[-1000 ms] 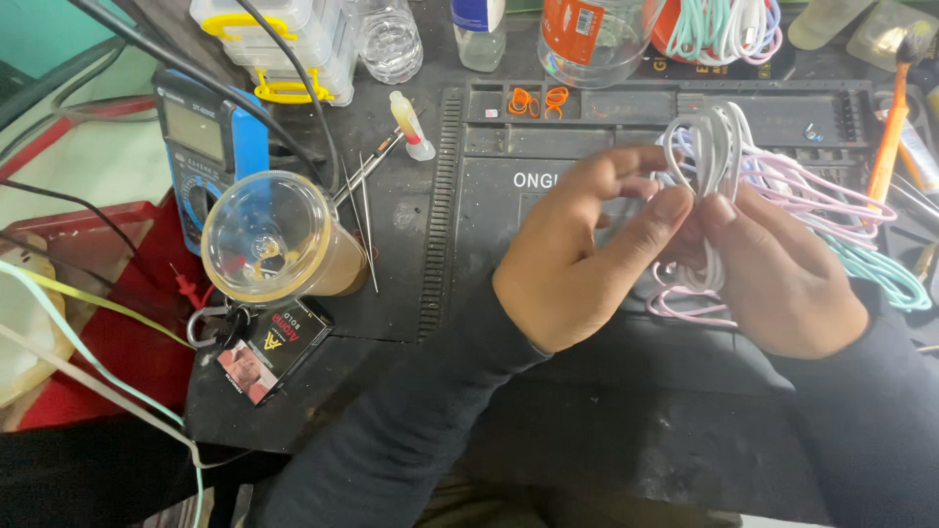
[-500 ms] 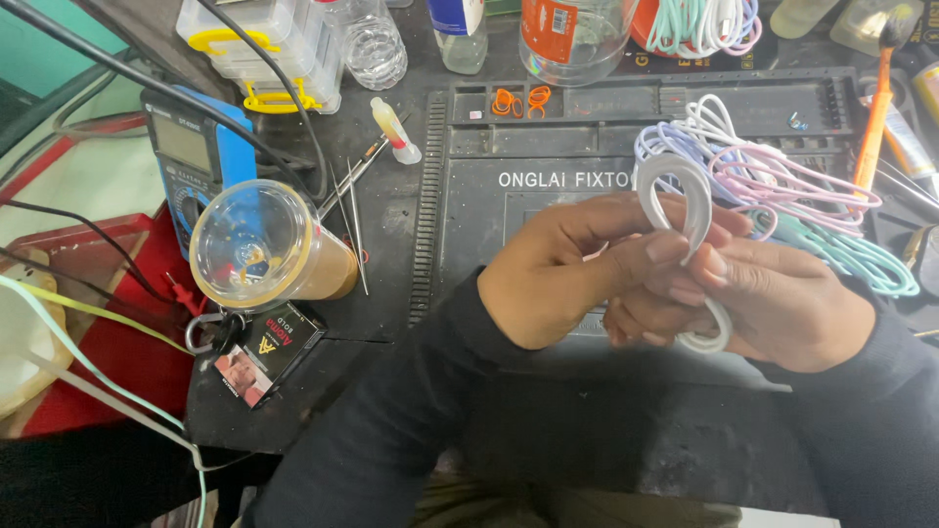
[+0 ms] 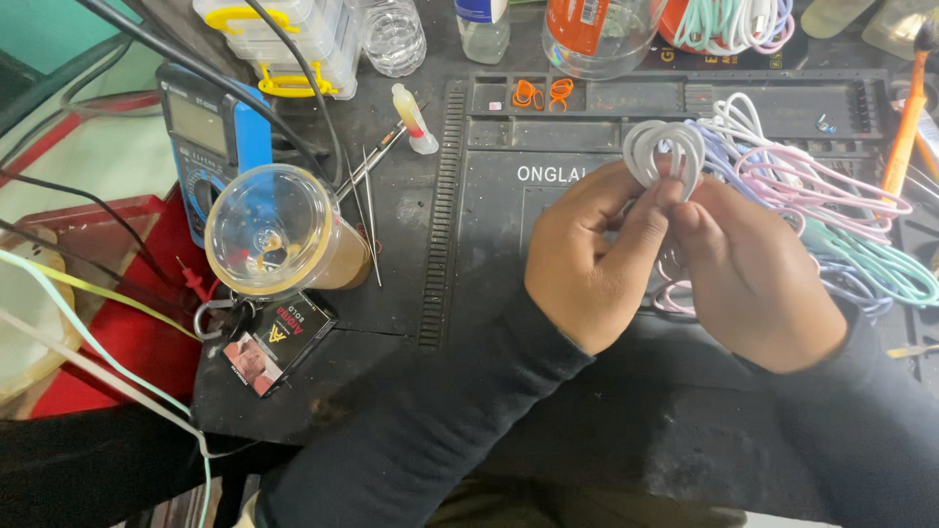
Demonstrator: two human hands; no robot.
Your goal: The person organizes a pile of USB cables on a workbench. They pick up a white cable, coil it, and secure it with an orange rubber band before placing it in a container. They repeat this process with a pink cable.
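Currently both hands, left [image 3: 597,264] and right [image 3: 753,279], pinch a coiled white cable [image 3: 665,156] above the dark work mat [image 3: 489,225] (desk's far right). Light, soft, probably springy; best gripped where loops cross.

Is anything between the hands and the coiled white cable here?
Nothing visible. The left hand and right hand both grip the coiled white cable directly, its loops sticking up above the fingertips. The pile of pastel cables lies behind, to the right.
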